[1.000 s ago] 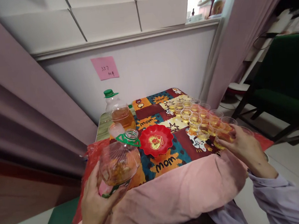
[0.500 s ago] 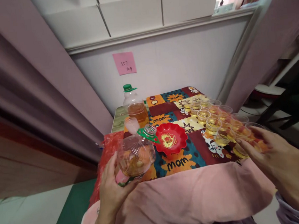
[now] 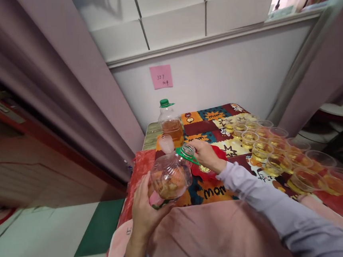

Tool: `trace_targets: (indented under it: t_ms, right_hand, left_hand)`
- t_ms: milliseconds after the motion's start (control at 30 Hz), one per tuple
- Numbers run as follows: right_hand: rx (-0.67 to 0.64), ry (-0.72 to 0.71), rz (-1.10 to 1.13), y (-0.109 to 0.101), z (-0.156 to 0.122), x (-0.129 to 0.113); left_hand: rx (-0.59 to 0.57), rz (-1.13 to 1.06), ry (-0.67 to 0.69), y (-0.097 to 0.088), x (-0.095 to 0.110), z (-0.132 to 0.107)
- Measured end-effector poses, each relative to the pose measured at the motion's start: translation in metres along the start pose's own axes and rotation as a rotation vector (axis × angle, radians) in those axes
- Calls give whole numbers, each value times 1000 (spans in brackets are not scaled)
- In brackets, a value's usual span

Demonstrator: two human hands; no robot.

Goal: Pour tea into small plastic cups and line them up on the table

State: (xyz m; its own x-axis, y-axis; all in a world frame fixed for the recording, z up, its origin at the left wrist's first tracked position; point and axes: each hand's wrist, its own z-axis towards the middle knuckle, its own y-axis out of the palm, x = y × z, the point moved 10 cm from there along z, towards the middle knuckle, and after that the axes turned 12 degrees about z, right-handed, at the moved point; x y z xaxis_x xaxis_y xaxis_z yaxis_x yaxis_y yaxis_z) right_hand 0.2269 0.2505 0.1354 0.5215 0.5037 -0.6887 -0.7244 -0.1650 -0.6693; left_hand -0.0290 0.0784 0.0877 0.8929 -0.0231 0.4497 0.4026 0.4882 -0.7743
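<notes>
A clear ribbed plastic bottle point(image 3: 171, 178) leans to the right near the front left of the table, its uncapped mouth showing. My left hand point(image 3: 144, 207) is wrapped round the lower body of this bottle. At its neck, my right hand point(image 3: 205, 153) closes on the green carry handle point(image 3: 187, 155); the fingertips are partly hidden. Beneath the right hand lies a red scalloped plate point(image 3: 220, 152), partly covered by it. Several clear cups point(image 3: 263, 148) with yellow liquid stand in rows to the right of my hands.
A second bottle point(image 3: 172, 130) with a green cap and amber liquid stands at the back left. Just in front of it are stacked clear cups point(image 3: 166, 144). A patterned cloth point(image 3: 214, 192) covers the table, with red plastic sheet point(image 3: 143, 163) along the left edge.
My right hand has left the filled cups at the right and come across to the bottle's neck. My left hand still holds the bottle. The view has shifted left.
</notes>
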Motion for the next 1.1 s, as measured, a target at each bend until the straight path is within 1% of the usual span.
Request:
trace_targets:
  t_ms: [133, 233, 333, 467, 700, 800, 933, 1000, 1100]
  right_hand:
    - [-107, -53, -62, 30, 49, -22]
    - [-156, -70, -124, 47, 73, -29]
    - [-184, -81, -170, 58, 84, -31]
    - [-172, -92, -190, 64, 89, -31]
    - [-213, -52, -146, 74, 111, -11]
    - [-151, -62, -95, 71, 117, -9]
    - [-30, -129, -7, 56, 116, -22]
    - [30, -178, 37, 41, 114, -33]
    - [129, -243, 90, 5, 102, -43]
  left_hand:
    - [2, -12, 7, 2, -2, -4]
    - [21, 6, 46, 2, 1, -7]
    - [59, 50, 104, 1, 7, -9]
    - [88, 69, 165, 0, 15, -10]
    - [96, 59, 214, -2, 18, -10]
    - [118, 69, 230, -2, 18, -10]
    - [122, 65, 237, -2, 19, -10]
    - [112, 56, 226, -1, 18, -9]
    - [89, 44, 174, -1, 15, -8]
